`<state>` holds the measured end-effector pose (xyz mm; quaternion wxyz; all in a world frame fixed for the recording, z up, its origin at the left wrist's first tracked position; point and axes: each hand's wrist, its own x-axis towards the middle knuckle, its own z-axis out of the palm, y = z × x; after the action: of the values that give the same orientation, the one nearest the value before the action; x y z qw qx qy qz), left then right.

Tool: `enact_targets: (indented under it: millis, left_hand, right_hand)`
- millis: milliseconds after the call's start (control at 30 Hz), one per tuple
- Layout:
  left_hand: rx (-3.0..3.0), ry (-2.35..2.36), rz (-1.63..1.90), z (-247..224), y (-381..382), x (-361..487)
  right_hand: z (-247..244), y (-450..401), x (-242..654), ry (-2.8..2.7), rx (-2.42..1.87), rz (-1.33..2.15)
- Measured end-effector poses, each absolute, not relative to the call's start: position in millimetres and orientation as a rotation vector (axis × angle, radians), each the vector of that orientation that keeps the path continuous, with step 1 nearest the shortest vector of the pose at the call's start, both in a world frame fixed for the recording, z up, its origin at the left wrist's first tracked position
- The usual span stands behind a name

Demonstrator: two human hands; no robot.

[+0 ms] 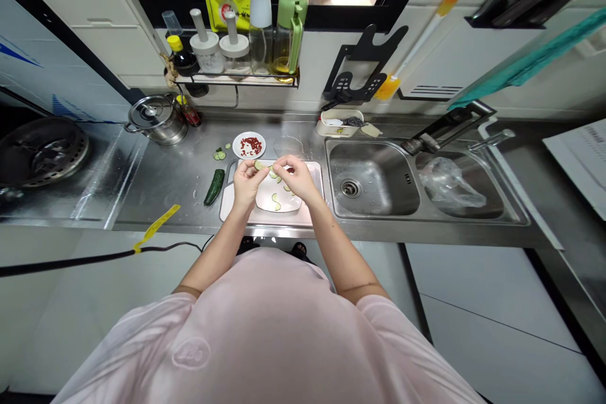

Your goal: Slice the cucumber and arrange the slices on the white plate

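Green cucumber (214, 187) near cutting-board edge (226, 204)

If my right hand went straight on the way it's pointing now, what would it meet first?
Probably the left hand, with the pale green slice at its fingertips, though depth is hard to judge.

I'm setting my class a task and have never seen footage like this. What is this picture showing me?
There's no machine here: a person works bare-handed, filmed by their head-worn camera, looking forward and down. The left hand pinches a pale green slice; what the right hand holds is too small to tell. Beneath, more slices lie on a white dish on a cutting board. On the steel counter, a dark green cucumber lies to the left and a plate of red pieces stands behind. A sink is at right.
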<state>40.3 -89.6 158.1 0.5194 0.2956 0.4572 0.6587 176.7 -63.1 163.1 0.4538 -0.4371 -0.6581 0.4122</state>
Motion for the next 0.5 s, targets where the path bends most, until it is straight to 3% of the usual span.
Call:
enact_targets:
  millis: [500]
  left_hand:
    - [0.702,1.038,1.551,151.9,-90.1,38.5]
  right_hand:
    - [161.2,-61.3,183.4,-1.655,-1.090,1.062]
